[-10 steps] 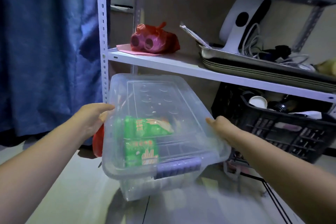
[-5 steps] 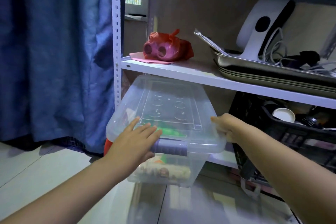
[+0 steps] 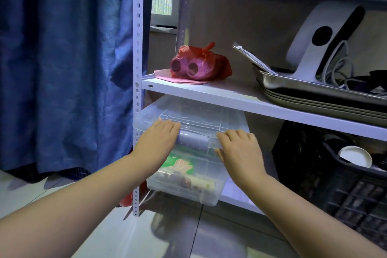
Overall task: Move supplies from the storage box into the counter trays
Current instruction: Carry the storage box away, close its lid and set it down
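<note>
The left hand (image 3: 156, 142) and right hand (image 3: 238, 151) lay flat, fingers unclenched, against the front of the clear storage box (image 3: 194, 117), either side of its grey latch (image 3: 193, 140), on the bottom shelf (image 3: 236, 197).

Two bare forearms are seen entering from the near edge, one at the left and one at the right. No sleeve, watch, ring or glove is worn on either. The left hand (image 3: 156, 142) and the right hand (image 3: 238, 151) are uncovered, and short, unpainted nails can be made out on the fingers (image 3: 232, 135).
</note>
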Available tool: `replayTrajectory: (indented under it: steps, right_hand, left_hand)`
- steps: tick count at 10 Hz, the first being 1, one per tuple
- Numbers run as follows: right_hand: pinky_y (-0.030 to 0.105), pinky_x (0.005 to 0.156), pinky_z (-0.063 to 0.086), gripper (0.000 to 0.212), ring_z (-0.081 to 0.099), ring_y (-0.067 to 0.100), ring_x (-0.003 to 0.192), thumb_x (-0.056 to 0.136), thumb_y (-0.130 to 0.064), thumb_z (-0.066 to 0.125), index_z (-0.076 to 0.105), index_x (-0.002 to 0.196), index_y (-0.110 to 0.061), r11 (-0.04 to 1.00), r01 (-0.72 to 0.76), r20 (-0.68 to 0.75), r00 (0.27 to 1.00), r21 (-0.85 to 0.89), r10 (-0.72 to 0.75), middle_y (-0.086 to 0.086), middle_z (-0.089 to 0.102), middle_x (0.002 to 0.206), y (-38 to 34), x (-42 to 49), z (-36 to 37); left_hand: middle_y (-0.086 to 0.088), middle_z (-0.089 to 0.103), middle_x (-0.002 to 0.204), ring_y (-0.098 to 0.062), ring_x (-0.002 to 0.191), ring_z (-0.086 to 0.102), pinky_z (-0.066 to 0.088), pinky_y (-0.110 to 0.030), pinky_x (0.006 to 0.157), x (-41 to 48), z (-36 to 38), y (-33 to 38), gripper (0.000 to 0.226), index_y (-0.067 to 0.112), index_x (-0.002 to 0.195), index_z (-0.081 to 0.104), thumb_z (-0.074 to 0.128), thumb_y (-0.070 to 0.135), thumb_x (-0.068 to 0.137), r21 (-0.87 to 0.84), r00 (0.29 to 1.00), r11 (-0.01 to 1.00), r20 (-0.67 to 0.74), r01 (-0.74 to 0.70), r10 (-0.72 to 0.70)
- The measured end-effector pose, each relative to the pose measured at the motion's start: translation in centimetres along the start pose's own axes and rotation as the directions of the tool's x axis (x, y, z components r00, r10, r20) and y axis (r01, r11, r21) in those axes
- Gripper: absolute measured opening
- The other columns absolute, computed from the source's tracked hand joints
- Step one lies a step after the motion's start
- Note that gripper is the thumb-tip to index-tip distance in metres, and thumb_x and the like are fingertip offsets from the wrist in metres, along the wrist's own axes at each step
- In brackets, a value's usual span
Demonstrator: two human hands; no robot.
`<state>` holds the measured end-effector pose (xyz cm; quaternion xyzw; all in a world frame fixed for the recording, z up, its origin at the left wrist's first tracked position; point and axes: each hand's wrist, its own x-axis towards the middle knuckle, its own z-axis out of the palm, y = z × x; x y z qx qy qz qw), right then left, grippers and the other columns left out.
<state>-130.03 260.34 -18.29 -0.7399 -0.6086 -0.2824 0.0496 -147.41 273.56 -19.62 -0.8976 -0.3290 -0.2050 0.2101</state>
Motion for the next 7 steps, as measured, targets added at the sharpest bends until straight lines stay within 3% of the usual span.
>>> replayTrajectory:
  steps: [2,3,4,5,6,7]
  right_hand:
    - [0.035,0.07,0.033,0.023,0.052,0.031,0.088,0.085,-0.015,0.06,0.056,0.107,-0.015,0.997,0.012,0.002,1.0,-0.072,-0.012,0.007,0.063,0.099,0.0,4.2,3.7]
    - [0.035,0.073,0.036,0.049,0.052,0.031,0.095,0.083,-0.012,0.063,0.046,0.129,-0.015,0.996,-0.028,0.027,0.999,-0.088,0.03,0.007,0.061,0.11,0.5,5.3,5.4]
    - [0.038,0.084,0.04,0.078,0.05,0.032,0.106,0.077,-0.006,0.066,0.027,0.144,-0.012,0.998,-0.025,0.106,0.994,-0.062,0.032,0.01,0.054,0.124,0.9,6.7,5.9]
    - [0.041,0.098,0.036,0.084,0.044,0.035,0.117,0.074,0.006,0.058,0.018,0.147,-0.008,1.0,-0.011,0.167,0.986,-0.029,0.016,0.015,0.046,0.134,1.1,7.1,6.0]
    - [0.044,0.108,0.032,0.082,0.039,0.038,0.129,0.074,0.009,0.059,0.021,0.146,-0.004,0.998,-0.009,0.247,0.969,0.064,-0.007,0.022,0.04,0.143,1.7,6.3,4.0]
    - [0.04,0.077,0.053,0.089,0.062,0.036,0.098,0.049,-0.001,0.081,0.05,0.132,-0.006,0.996,-0.018,0.257,0.966,0.092,-0.007,0.018,0.062,0.118,2.6,4.9,1.8]
  left_hand:
    - [-0.006,0.055,0.112,-0.025,0.101,0.052,0.038,-0.033,0.066,3.0,2.5,-1.3,0.028,0.011,0.108,0.046,0.053,0.001,0.083,-0.017,0.988,0.991,0.09,0.13,-0.128]
    - [-0.004,0.055,0.107,-0.023,0.097,0.052,0.033,-0.032,0.058,4.7,4.2,-1.7,0.033,0.012,0.105,0.048,0.055,-0.004,0.078,-0.041,0.979,0.985,0.124,0.169,-0.163]
    - [-0.006,0.05,0.12,-0.023,0.109,0.047,0.038,-0.032,0.064,6.4,5.2,-2.0,0.047,0.011,0.121,0.042,0.051,-0.008,0.079,-0.108,0.968,0.973,0.166,0.205,-0.186]
    - [-0.011,0.033,0.147,-0.024,0.135,0.029,0.029,-0.032,0.107,7.2,5.6,-2.0,0.064,0.006,0.141,0.024,0.043,-0.012,0.083,-0.142,0.966,0.971,0.198,0.194,-0.165]
    - [-0.012,0.016,0.156,-0.027,0.142,0.017,0.015,-0.034,0.116,6.7,4.0,-2.2,0.073,0.005,0.146,0.011,0.047,-0.007,0.084,-0.132,0.961,0.979,0.248,0.157,-0.121]
    - [-0.007,0.056,0.126,-0.025,0.114,0.053,0.044,-0.033,0.093,4.0,2.0,-0.2,0.049,0.012,0.121,0.05,0.063,0.005,0.075,-0.205,0.95,0.974,0.31,0.096,-0.029]
